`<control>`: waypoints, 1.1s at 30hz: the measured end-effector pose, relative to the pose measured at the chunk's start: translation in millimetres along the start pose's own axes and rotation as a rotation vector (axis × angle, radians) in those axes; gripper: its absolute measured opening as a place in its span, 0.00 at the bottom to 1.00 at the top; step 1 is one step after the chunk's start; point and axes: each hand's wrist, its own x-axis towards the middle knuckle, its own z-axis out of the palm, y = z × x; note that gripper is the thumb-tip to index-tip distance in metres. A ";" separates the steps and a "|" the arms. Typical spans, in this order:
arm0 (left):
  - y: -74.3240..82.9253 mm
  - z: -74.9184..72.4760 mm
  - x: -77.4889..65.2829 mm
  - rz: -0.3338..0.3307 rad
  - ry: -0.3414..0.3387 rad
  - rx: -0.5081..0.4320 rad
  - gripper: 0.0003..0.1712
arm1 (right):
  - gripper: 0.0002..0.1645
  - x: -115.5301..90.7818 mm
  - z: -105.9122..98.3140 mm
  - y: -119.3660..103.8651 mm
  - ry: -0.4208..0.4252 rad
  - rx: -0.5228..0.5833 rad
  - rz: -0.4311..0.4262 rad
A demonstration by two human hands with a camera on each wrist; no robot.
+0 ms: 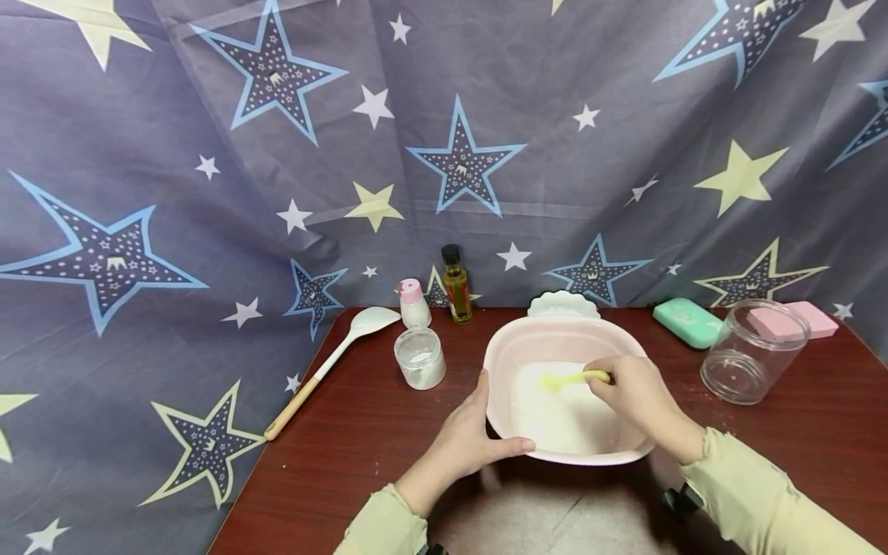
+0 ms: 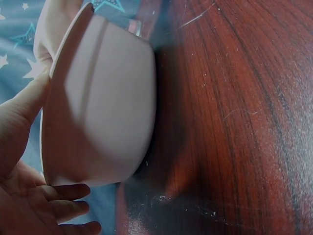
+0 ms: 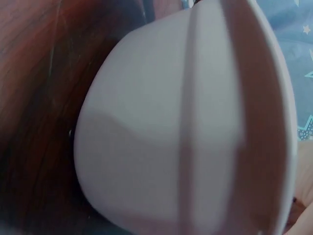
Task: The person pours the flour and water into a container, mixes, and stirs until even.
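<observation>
Red-brown worktop (image 1: 361, 432), star curtain behind: my left hand (image 1: 466, 441) grips the pink bowl (image 1: 506, 362) rim, right hand (image 1: 634, 397) fingers pinch a yellow spoon (image 1: 572, 378) in white mix; stirring, I judge; next, steady circular strokes.

Head: high up, looking forward and down over the worktop (image 1: 361, 432).
Wrists: pressed close, side-on.
Shared: pink basin's (image 1: 496, 362) outer wall.

One pink basin (image 1: 501, 362), two spoons (image 1: 574, 378) (image 1: 331, 361), two jars (image 1: 420, 358) (image 1: 752, 352), two bottles (image 1: 457, 284) (image 1: 414, 303), two hands (image 1: 463, 443) (image 1: 634, 393).
</observation>
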 end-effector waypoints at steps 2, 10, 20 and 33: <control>-0.5 0.1 0.2 0.000 0.000 0.005 0.73 | 0.06 0.1 -1.5 3.3 0.021 -0.040 0.022; -0.5 1.3 0.2 -0.006 -0.005 0.014 0.73 | 0.09 -4.9 -17.2 16.7 0.029 -0.111 0.130; 0.8 0.2 -0.2 -0.006 -0.009 0.006 0.73 | 0.08 -15.3 -47.8 21.9 -0.057 -0.120 0.073; 0.5 1.2 0.7 -0.015 -0.014 0.001 0.73 | 0.04 -23.2 -64.1 16.6 -0.346 0.038 0.063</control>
